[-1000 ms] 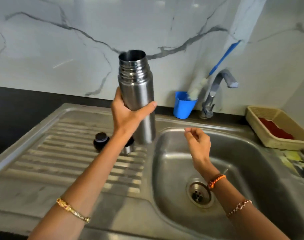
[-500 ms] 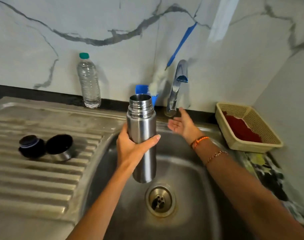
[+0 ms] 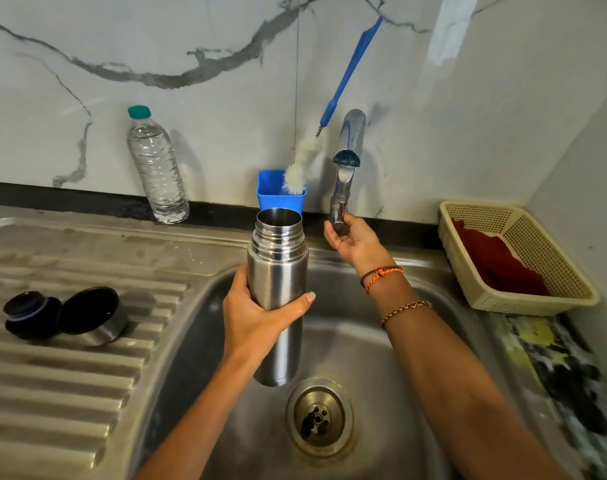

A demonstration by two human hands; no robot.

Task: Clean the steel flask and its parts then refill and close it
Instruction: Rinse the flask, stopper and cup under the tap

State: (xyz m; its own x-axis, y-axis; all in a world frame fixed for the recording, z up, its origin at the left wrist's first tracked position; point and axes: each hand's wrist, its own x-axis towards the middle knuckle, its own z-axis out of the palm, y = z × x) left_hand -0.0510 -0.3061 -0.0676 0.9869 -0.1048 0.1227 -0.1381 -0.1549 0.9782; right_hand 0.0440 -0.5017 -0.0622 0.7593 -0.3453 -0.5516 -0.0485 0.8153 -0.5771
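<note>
Bright, sharp view; wide-angle bending and blur at edges.

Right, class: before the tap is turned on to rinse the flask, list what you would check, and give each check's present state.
1. Flask open, cap off: ok, mouth uncovered.
2. Flask held firmly: ok, left hand grips its body, upright over the sink.
3. Flask mouth under the tap spout: not ok, the mouth sits left of the spout.
4. Right hand on the tap: ok, it touches the lower part of the tap.
5. Stopper and steel cup lid out of the way: ok, both lie on the drainboard.
6. Water running: cannot tell, no stream visible.
</note>
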